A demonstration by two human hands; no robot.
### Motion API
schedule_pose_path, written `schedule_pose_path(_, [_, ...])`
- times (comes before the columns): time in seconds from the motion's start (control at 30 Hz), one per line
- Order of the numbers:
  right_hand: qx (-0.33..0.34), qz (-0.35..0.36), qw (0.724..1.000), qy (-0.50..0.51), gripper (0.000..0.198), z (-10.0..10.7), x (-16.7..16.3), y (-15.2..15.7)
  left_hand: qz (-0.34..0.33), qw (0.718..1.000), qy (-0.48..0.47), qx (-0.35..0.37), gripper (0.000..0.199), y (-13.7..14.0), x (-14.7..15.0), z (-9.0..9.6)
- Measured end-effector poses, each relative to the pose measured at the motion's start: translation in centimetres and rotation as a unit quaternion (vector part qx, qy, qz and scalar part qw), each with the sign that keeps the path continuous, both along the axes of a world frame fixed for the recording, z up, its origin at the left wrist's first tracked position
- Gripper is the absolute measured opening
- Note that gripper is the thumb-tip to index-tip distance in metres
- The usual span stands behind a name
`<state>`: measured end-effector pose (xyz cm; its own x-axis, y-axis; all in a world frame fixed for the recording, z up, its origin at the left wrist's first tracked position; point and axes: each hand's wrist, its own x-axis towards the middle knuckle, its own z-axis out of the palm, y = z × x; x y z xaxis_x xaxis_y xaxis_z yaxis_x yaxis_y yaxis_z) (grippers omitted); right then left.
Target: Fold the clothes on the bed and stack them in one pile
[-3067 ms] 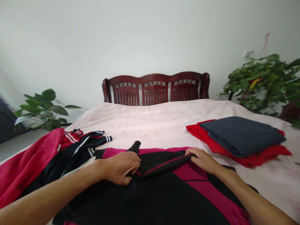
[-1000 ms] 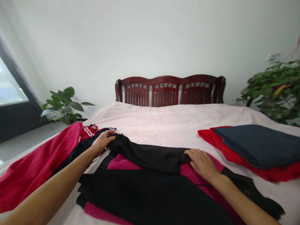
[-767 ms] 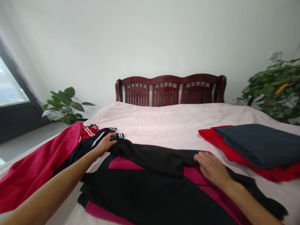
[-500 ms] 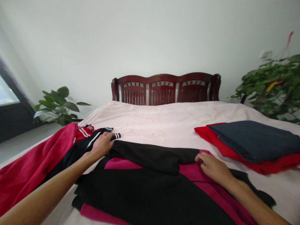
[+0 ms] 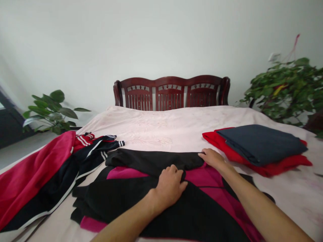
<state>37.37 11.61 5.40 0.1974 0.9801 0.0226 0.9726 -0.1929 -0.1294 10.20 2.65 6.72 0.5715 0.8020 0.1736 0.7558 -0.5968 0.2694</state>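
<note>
Head camera, looking forward and down: a person's two bare hands work over a black and magenta top (image 5: 121, 195), which lies spread on a bed with a pale pink sheet (image 5: 191, 129), at the near edge of the view. One black sleeve (image 5: 141, 159) lies folded across the top's far side, with magenta showing below it. The hands are apart. The left hand (image 5: 170, 185) is near the middle of the top, fingers curled, touching the cloth by the near edge of the sleeve; whether it grips the fabric cannot be told. The right hand (image 5: 213, 158) pinches the far edge of the top, at the sleeve's right end.

To the left lie loose clothes: a red garment (image 5: 40, 164) over a navy garment (image 5: 73, 168) with white stripes. To the right, a dark blue folded cloth (image 5: 262, 143) rests on a red folded cloth (image 5: 275, 168). Behind stand a carved reddish-brown headboard (image 5: 171, 81) and a white wall (image 5: 151, 40), with a leafy plant (image 5: 50, 112) at left and a bushier plant (image 5: 290, 90) at right.
</note>
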Motion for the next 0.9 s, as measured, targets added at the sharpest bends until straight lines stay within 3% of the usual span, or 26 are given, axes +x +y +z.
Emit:
schedule_pose_path(0.13, [0.022, -0.031, 0.999, -0.004, 0.043, -0.9, 1.2, -0.4, -0.057, 0.998, -0.016, -0.012, 0.034, -0.5, -0.8, -2.2])
schedule_pose_path(0.27, [0.019, -0.049, 0.998, -0.017, 0.039, -1.7, 1.4, -0.7, -0.079, 0.995, -0.038, -0.035, 0.040, -0.8, -1.9, -2.8])
schedule_pose_path(0.47, [0.073, -0.080, 0.990, -0.086, 0.041, 0.4, -1.4, -1.8, -0.125, 0.991, -0.036, -0.017, 0.052, -1.7, -2.7, -2.9])
schedule_pose_path(0.53, [0.122, -0.046, 0.985, -0.115, 0.040, 0.9, -3.3, -2.5, -0.146, 0.988, -0.040, -0.013, 0.055, -2.2, -3.0, -3.0])
schedule_pose_path(0.6, [0.151, 0.043, 0.980, -0.120, 0.043, 0.5, -5.2, -3.4, -0.164, 0.985, -0.045, -0.014, 0.057, -2.6, -3.3, -3.1])
schedule_pose_path(0.7, [0.087, 0.150, 0.980, -0.098, 0.053, -1.5, -7.1, -4.5, -0.197, 0.979, -0.052, -0.033, 0.062, -3.0, -3.9, -3.0])
schedule_pose_path(0.83, [-0.014, 0.122, 0.989, -0.079, 0.059, -2.9, -7.2, -5.4, -0.232, 0.964, -0.099, -0.083, 0.051, -2.7, -5.9, -1.5])
schedule_pose_path(0.9, [-0.003, 0.098, 0.992, -0.074, 0.056, -2.0, -7.2, -5.9, -0.179, 0.972, -0.137, -0.069, 0.041, -1.8, -7.9, -0.2])
